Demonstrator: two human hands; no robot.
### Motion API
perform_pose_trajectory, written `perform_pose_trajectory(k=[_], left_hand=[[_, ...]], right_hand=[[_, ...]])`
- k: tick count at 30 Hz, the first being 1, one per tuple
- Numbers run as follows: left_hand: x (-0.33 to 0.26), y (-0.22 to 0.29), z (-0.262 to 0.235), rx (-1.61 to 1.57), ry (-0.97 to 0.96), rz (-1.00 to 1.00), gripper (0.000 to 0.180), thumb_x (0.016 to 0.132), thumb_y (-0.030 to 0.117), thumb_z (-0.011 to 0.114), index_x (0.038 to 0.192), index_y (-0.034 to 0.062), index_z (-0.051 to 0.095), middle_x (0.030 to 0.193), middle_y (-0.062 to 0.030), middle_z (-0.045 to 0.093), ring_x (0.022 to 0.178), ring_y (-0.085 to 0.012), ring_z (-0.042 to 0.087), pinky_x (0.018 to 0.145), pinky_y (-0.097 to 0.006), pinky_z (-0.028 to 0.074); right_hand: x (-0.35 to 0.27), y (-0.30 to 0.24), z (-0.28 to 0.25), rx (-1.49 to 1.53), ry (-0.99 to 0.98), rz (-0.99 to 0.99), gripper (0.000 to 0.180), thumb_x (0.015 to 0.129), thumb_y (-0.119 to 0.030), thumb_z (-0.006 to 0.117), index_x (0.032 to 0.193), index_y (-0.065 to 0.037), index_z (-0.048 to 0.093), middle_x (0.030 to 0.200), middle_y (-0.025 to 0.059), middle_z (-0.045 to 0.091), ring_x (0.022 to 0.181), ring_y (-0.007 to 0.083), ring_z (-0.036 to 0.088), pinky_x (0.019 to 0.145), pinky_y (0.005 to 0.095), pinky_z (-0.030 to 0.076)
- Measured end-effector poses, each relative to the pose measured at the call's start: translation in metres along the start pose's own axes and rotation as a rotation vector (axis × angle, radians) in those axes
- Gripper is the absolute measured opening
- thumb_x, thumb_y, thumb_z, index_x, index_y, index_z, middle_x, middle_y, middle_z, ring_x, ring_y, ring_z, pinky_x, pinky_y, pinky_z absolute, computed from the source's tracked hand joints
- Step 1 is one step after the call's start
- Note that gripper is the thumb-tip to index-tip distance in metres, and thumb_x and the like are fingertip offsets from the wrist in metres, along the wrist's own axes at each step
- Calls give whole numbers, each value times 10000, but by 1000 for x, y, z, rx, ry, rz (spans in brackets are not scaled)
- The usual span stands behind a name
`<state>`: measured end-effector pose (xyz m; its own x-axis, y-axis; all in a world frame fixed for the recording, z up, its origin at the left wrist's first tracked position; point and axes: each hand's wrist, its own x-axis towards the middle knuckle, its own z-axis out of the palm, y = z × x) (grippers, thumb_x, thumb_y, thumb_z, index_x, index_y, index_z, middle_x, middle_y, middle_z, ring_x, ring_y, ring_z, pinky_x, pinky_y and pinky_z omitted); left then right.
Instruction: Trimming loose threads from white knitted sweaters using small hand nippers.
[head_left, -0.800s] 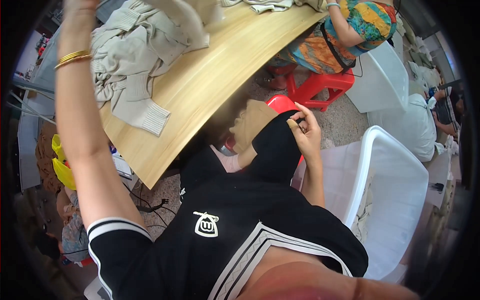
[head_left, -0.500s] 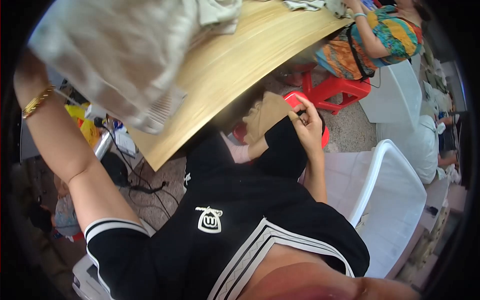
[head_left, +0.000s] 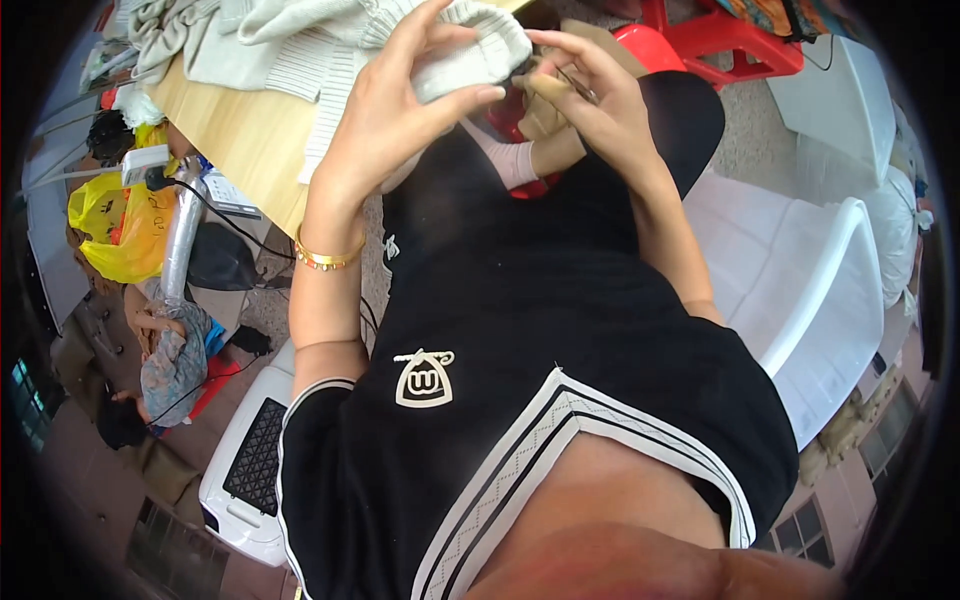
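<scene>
Left hand [head_left: 400, 120] of mine is curled around the ribbed cuff [head_left: 470, 55] of a cream knit garment, thumb under and fingers wrapped over it, closed firmly on the fabric. At about three o'clock from it, my right hand [head_left: 600, 110] pinches something small and pale at its fingertips, touching the cuff's edge; I cannot tell what that small thing is. Both hands work just above my lap, over my black top [head_left: 520, 330].

From the cuff the rest of the garment [head_left: 290, 40] trails toward ten o'clock and lies heaped on the wooden surface [head_left: 240, 150]. I judge that the main risk is drag: if I pull the cuff nearer, the heap could slide off the surface's edge, which runs close by at nine o'clock of my left wrist and its gold bangle [head_left: 328, 258]. A slip of the right fingertips could also drop the small piece into my lap.

Room is tight at twelve o'clock, where a red plastic stool [head_left: 720, 40] stands near. At three o'clock a white plastic chair [head_left: 800, 290] hems my right elbow. Below the surface at nine o'clock lie yellow bags [head_left: 110, 225] and cables.
</scene>
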<state>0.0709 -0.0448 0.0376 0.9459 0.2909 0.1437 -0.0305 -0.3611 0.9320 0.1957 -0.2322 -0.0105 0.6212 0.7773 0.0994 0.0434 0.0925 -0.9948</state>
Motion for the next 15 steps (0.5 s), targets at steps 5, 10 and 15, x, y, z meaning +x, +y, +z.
perform_pose_trajectory(k=[5,10,15], left_hand=[[-21,-25,-6,263,41,80,555,849,25,759,1375,20,582,1308,-137,635,1210,-221,607,1046,-332,459],[-28,-40,-22,181,230,106,391,881,35,732,1262,14,647,1080,-96,713,974,-162,668,879,-308,530],[-8,-53,-50,87,475,-237,575,1013,240,625,1474,-9,390,1246,-145,567,998,-204,648,844,-305,536]], right_hand=[[14,32,19,201,97,120,369,942,-80,706,1289,-33,591,916,-25,624,768,42,566,662,192,448],[24,40,30,160,37,33,353,882,-127,791,1193,-6,677,888,-44,604,820,25,548,693,190,456],[17,28,32,82,-86,125,157,909,-53,718,1057,-1,731,925,17,732,848,48,645,743,222,527]])
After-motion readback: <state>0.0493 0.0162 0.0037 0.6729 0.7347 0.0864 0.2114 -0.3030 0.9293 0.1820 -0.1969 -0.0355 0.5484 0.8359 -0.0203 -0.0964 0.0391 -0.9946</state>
